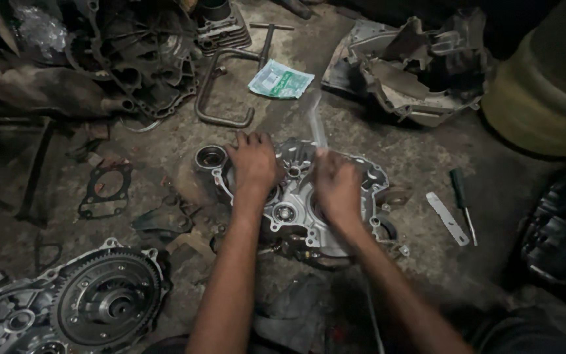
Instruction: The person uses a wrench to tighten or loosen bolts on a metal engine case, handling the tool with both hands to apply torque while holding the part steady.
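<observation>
Grease and grit were all over that floor (427,151), so take this as me eyeballing risks, left to right.

Near the bottom left corner sat a clutch cover (93,305) with its big gear ring facing up. It looked open to the dirt, and my guess was that anything kicked across would land in the teeth. Above it a black gasket (103,193) lay flat on the concrete, and I reckoned a knee or foot could crease it easily.

Middle of the floor was the silver case half (296,210). The left hand (253,164) was spread flat on its left side, fingers open, gripping nothing, just pressing down. The right hand (337,187) was closed around a thin rod-like tool (316,124), which was motion-blurred, so I couldn't tell what kind it was. If that tool slipped off, my worry was the mating face getting gouged or the left fingers catching it, since the two hands were close together. The case also looked like it rested on rubble, so it could have rocked.

Further right a flat metal strip (447,218) and a green screwdriver (461,203) lay side by side, near the case.

Containers: at the top edge, a small green and white packet (281,80) looked sealed, contents hidden. The yellowish drum (545,98) in the top right corner only showed its side, so no idea what was inside.
</observation>
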